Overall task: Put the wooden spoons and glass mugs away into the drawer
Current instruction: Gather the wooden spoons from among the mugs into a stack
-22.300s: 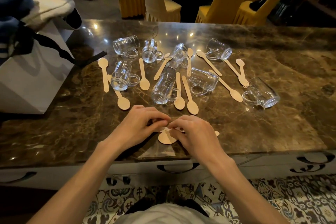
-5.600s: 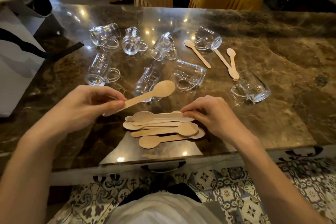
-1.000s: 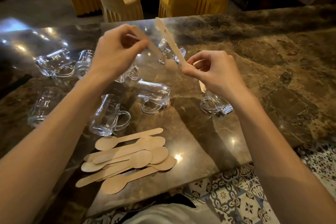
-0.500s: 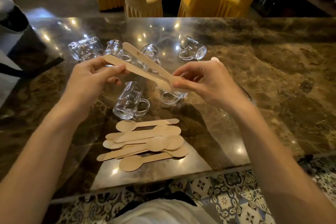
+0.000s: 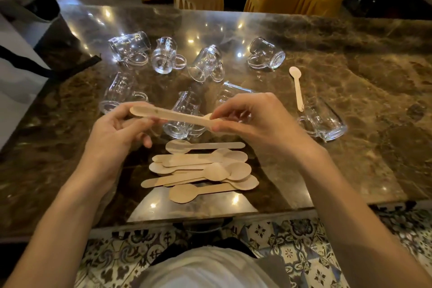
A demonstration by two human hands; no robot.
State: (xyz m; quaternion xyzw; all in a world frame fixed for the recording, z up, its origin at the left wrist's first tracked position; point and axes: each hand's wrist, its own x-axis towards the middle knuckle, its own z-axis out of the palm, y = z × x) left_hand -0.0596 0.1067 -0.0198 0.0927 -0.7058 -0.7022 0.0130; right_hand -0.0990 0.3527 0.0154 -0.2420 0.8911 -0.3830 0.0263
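Left hand (image 5: 117, 133) and right hand (image 5: 254, 121) each pinching one end of two overlapped spoons (image 5: 173, 115), holding them level above table (image 5: 362, 91). Spoon pile (image 5: 201, 168) lying just below, near front edge. Lone spoon (image 5: 297, 87) lying at right, handle end just beside mug (image 5: 325, 124). Other mugs (image 5: 205, 63) lying on sides beyond hands.

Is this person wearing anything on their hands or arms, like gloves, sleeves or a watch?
No. The left hand and right hand are bare: no gloves, rings or watch show. The left forearm and right forearm are uncovered, with no sleeve in view. Only a white top shows at the bottom edge.
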